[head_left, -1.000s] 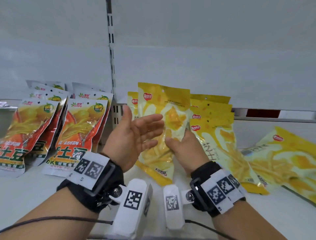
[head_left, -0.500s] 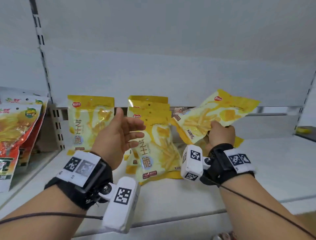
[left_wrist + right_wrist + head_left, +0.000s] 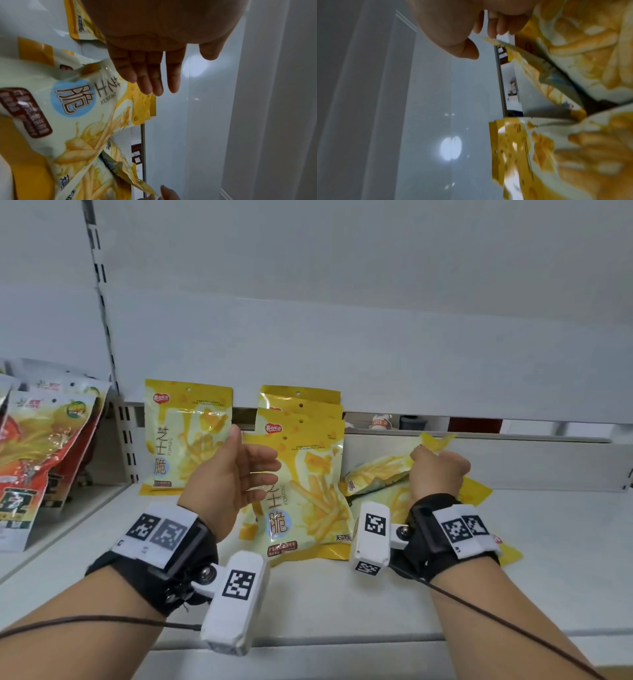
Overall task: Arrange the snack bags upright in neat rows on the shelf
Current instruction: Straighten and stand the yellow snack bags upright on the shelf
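Yellow fries snack bags stand against the shelf's back wall: a single bag [image 3: 188, 436] and a row of several leaning bags [image 3: 305, 474]. My left hand [image 3: 255, 450] hovers open in front of that row, fingers [image 3: 150, 75] straight and holding nothing. My right hand [image 3: 431, 457] grips the top edge of another yellow bag [image 3: 376, 472], which lies tilted low on the shelf just right of the row. In the right wrist view my curled fingers [image 3: 498, 25] sit at that bag's [image 3: 570, 44] yellow edge. More yellow bags [image 3: 478, 494] lie flat under my right wrist.
Red-orange snack bags [image 3: 37, 446] stand in rows in the left bay, beyond a slotted upright [image 3: 102, 302]. The white shelf board [image 3: 565, 542] stretches bare to the right. An upper shelf hangs overhead; the shelf's front lip [image 3: 342, 642] runs under my forearms.
My right hand has lowered the yellow bag from mid-air to the shelf beside the row. My left hand has stayed open in front of the row.
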The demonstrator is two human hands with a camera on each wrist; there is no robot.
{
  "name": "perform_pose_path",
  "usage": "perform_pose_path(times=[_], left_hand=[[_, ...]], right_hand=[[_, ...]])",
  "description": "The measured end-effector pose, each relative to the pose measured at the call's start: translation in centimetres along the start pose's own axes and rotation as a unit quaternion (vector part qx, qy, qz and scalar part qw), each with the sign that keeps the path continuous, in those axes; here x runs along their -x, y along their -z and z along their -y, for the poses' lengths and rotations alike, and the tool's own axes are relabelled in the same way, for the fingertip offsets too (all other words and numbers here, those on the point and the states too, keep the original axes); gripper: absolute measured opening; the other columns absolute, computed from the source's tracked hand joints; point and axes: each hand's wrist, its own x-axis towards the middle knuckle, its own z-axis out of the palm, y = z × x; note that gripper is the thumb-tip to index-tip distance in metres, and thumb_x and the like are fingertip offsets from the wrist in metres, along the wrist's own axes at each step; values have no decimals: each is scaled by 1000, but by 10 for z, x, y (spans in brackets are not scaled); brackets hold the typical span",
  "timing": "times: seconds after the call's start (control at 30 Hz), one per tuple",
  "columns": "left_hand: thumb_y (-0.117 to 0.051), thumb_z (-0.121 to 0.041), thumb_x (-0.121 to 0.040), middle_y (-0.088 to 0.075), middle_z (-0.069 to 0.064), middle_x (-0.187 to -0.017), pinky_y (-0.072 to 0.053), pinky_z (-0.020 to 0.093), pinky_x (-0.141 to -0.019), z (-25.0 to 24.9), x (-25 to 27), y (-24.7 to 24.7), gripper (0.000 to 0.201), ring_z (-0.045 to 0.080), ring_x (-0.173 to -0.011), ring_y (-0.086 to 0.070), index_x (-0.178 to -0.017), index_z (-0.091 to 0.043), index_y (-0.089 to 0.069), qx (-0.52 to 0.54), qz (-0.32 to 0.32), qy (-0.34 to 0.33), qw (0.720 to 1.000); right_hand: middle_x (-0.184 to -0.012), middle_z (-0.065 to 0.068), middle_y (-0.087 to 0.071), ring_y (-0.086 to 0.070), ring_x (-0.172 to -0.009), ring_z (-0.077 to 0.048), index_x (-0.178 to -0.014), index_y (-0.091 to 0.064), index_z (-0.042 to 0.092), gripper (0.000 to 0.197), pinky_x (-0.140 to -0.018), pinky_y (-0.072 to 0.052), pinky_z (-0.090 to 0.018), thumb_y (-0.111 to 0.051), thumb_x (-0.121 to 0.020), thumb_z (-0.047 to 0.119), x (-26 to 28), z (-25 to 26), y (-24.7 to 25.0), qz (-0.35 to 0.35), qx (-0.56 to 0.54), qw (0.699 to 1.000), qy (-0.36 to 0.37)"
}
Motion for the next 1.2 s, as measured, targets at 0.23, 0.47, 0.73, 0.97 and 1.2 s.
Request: perform_pose_path(times=[0.23,0.47,0.73,0.97,1.2], left_hand=[[-38,-48,-97,-69,1,-76,-45,25,-59,8,-4,38,47,12,-63,-63,-81,-14,-65,-17,-54,13,998],[-54,-27,-92,-68,-3,-78,-44,26,-63,6,-26,118,16,12,-67,-62,-87,-16,-65,-42,-113,25,992],[-62,-27,-88,-70,-1,-98,-47,29,-70,10,-62,213,14,12,-81,-64,-98,-20,-69,-65,-118,65,989],[-54,-27,-93,-55,-7,-112,-43,33,-94,26,-101,238,31,7,-97,-53,-123,-35,-53,-107,-64,55,991],[-45,-46,-94,-45,4,-142,-35,28,-92,31,-113,239,61,19,-124,-48,-148,-25,-25,-132,-43,74,988]], right_hand=[[-68,0,-48,-44,-60,-13,-75,-54,19,19,-55,-37,-26,-53,-84,2,65,2,-57,228,-52,972,28],[-79,0,-54,-51,-72,-15,-81,-57,21,17,-61,-45,-24,-56,-85,5,130,-19,-150,400,-7,917,4],[-135,-8,-48,-50,-117,-24,-138,-41,12,57,-102,-42,-40,-61,-85,18,146,-57,-256,365,107,925,-21],[-144,-8,-38,-45,-118,-26,-147,-23,17,67,-82,-34,-32,-56,-89,21,127,-70,-293,249,132,959,-43],[-104,-4,-58,-56,-87,-12,-112,-50,20,35,-80,-43,-31,-54,-89,45,126,-76,-293,225,91,970,11]])
